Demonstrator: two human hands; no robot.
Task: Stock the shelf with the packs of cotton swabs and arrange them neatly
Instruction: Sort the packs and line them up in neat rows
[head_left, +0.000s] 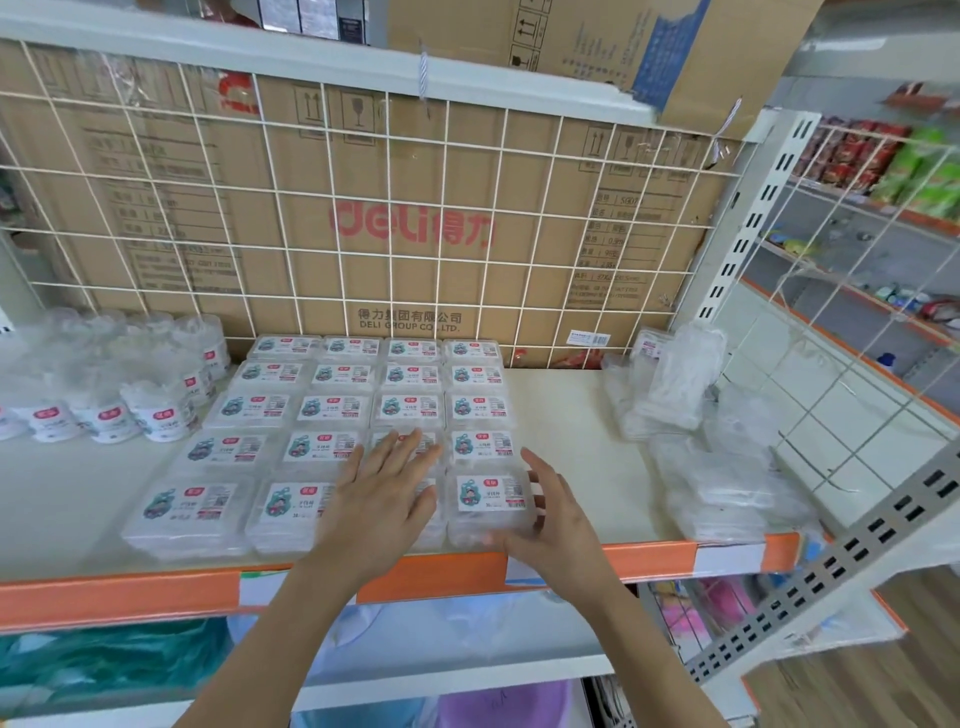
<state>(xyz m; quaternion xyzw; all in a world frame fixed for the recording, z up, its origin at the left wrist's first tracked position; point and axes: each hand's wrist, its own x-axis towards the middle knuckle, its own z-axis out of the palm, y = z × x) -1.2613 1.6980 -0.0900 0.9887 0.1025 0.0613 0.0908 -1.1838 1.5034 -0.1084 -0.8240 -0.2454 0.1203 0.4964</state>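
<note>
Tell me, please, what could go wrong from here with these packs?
1. The front pack sits close to the shelf edge; a nudge from the right hand beside it could tip it off.
2. The left hand is spread over the next column; a sideways push might skew it.
3. The loose bags on the right also lie near the edge and could slide off if bumped.

Left grip (384, 499) flat and splayed, right grip (550, 514) relaxed, slightly cupped.
</note>
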